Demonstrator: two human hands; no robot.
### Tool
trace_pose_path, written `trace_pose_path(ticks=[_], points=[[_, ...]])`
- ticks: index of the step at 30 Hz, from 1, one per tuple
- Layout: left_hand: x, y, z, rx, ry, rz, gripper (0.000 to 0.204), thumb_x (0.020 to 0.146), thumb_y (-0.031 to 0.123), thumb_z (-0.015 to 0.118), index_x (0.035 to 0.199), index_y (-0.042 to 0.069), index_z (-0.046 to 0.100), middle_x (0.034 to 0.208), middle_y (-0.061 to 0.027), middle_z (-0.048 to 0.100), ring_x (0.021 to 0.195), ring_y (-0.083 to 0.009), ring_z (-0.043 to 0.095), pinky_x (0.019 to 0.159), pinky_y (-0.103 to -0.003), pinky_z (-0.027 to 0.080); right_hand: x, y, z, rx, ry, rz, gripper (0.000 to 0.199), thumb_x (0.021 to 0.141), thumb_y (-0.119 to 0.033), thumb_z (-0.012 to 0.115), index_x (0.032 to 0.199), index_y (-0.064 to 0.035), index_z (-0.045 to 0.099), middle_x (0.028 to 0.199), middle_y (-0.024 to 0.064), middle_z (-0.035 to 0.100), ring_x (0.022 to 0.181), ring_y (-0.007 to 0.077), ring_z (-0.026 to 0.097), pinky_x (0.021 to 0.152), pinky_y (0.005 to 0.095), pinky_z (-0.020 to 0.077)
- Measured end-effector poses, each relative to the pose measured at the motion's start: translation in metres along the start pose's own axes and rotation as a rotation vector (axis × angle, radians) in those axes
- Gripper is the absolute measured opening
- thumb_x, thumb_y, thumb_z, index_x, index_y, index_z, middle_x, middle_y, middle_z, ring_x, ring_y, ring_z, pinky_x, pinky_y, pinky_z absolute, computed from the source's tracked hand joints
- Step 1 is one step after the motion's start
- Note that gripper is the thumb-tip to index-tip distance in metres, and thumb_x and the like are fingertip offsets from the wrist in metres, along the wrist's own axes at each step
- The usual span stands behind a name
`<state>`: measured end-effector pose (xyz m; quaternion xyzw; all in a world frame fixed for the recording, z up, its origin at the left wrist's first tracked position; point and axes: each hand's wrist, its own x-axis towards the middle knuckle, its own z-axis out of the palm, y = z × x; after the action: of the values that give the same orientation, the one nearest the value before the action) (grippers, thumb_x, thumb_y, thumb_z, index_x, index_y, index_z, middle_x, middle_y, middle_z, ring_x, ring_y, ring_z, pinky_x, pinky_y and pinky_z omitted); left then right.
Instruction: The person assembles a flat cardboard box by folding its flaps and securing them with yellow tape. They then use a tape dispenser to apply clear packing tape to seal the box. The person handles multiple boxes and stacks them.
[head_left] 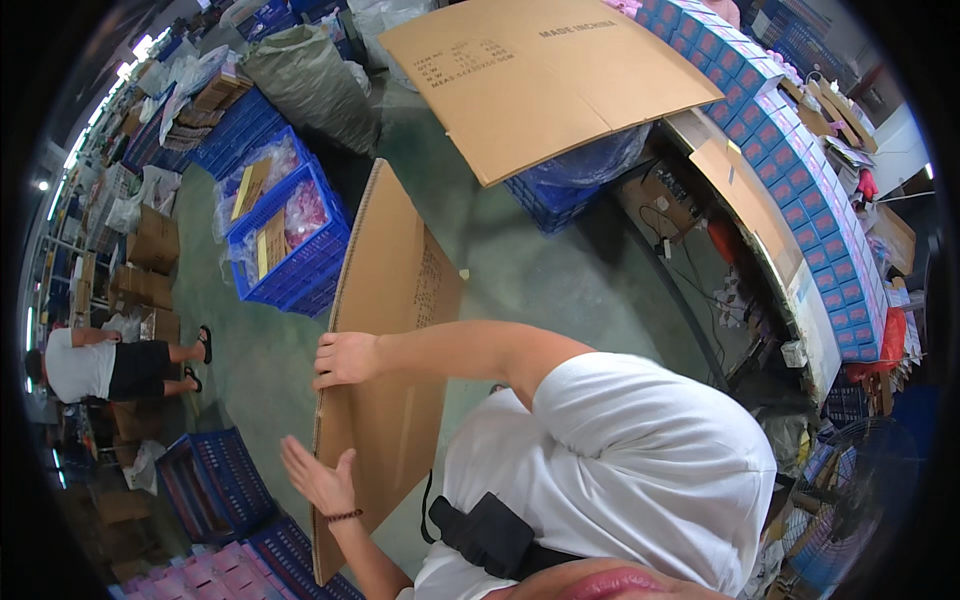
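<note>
A flat brown cardboard sheet, like a folded carton, stands tilted on edge in front of me, with dark print on its face. My right hand is closed over its upper edge, its arm reaching across my chest. Lower along the same edge, my left hand, with a beaded bracelet at the wrist, has its fingers stretched out and thumb apart. Its palm is beside the cardboard; whether it touches cannot be told. A second flattened carton lies on top of blue crates ahead.
Blue crates holding bagged pink items stand ahead left, near a bulging grey sack. Blue boxes line a long bench at right. A person stands at far left. Pink boxes sit at lower left, a fan at lower right.
</note>
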<state>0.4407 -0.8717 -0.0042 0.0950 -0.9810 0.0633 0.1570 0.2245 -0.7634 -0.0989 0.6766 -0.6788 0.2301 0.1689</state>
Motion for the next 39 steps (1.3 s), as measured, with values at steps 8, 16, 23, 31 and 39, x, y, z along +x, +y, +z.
trace_pose_path(ticks=[8, 16, 23, 31, 39], points=[[0.041, 0.012, 0.051, -0.114, -0.477, -0.202, 0.073, 0.074, 0.041, 0.075, 0.135, 0.014, 0.044, 0.118, -0.015, 0.061, 0.1, -0.0368, 0.061, 0.081, -0.048, 0.049, -0.092, 0.037, -0.067, 0.326, 0.255, 0.25, 0.028, 0.087, -0.02, 0.062, 0.113, -0.0119, 0.062, 0.117, 0.0085, 0.06, 0.117, 0.0273, 0.052, 0.1, 0.0436, 0.0391], [0.096, 0.07, 0.067, -0.12, -0.479, -0.343, 0.069, 0.077, 0.037, 0.073, 0.135, 0.015, 0.044, 0.113, -0.0179, 0.064, 0.097, -0.038, 0.062, 0.08, -0.049, 0.049, -0.374, 0.155, -0.186, 0.232, 1.186, 1.663, 0.042, 0.09, -0.024, 0.065, 0.119, 0.0033, 0.055, 0.109, 0.0093, 0.061, 0.094, 0.0142, 0.056, 0.082, 0.028, 0.0476], [0.161, 0.104, 0.102, -0.107, -0.395, -0.396, 0.057, 0.077, 0.036, 0.073, 0.124, 0.011, 0.055, 0.1, -0.0206, 0.067, 0.093, -0.0399, 0.062, 0.079, -0.048, 0.049, -0.559, 0.26, -0.251, 0.717, 1.825, 1.787, 0.072, 0.085, -0.047, 0.067, 0.135, -0.0002, 0.042, 0.133, 0.0163, 0.048, 0.108, 0.0296, 0.057, 0.078, 0.0364, 0.0516], [0.174, 0.075, 0.119, -0.089, -0.403, -0.509, 0.05, 0.078, 0.038, 0.07, 0.116, 0.008, 0.058, 0.095, -0.0214, 0.066, 0.089, -0.0419, 0.062, 0.076, -0.048, 0.049, -0.585, 0.309, -0.27, 1.078, 2.001, 1.503, 0.06, 0.084, -0.039, 0.07, 0.129, -0.0039, 0.05, 0.123, 0.0105, 0.058, 0.11, 0.0257, 0.056, 0.092, 0.0426, 0.0477], [0.201, 0.059, 0.12, -0.107, -0.476, -0.563, 0.042, 0.076, 0.036, 0.071, 0.105, 0.007, 0.06, 0.086, -0.0197, 0.067, 0.085, -0.0407, 0.062, 0.072, -0.048, 0.048, -0.548, 0.338, -0.34, 0.603, 1.874, 1.4, 0.039, 0.087, -0.02, 0.068, 0.117, 0.0031, 0.058, 0.108, 0.0114, 0.064, 0.093, 0.0237, 0.063, 0.079, 0.0386, 0.0549]])
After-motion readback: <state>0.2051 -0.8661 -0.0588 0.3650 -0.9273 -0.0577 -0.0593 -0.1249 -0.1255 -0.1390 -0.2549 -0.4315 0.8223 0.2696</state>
